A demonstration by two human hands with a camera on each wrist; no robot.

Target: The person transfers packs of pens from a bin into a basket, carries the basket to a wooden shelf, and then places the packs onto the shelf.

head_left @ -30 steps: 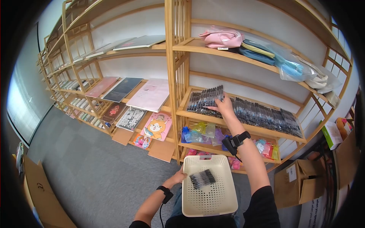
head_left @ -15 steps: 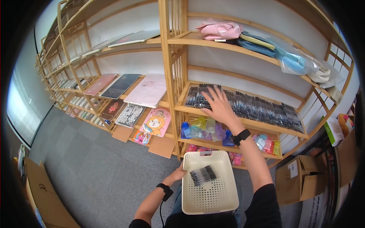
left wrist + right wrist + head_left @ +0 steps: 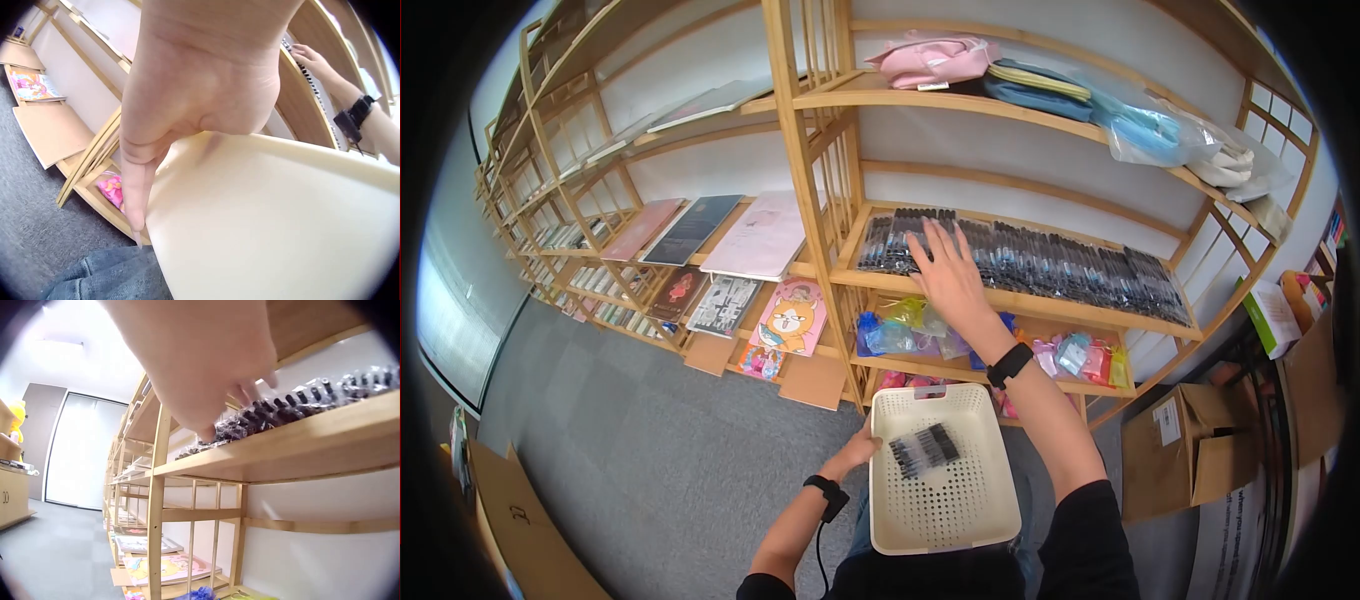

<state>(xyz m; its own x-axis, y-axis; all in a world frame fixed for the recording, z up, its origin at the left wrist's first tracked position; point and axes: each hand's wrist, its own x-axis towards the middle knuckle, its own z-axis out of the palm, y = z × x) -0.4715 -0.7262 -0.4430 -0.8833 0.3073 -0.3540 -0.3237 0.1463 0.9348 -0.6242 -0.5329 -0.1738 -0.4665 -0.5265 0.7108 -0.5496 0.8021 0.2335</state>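
My left hand grips the left rim of a cream perforated basket; in the left wrist view the hand lies over the basket's edge. One clear pack of black-capped pens lies inside the basket. My right hand rests with spread fingers on the left part of a long row of packed pens on the middle shelf. The right wrist view has that hand over the plastic-wrapped pens, with its fingertips touching them.
Pouches, one pink, lie on the shelf above. Small coloured mesh bags fill the shelf below. Notebooks stand on the shelves to the left. An open cardboard box sits at the right, another at the lower left.
My right hand has let go of the raised pen pack, which now lies in the row, and its fingers have spread over it. The head view has shifted, moving the shelves left.
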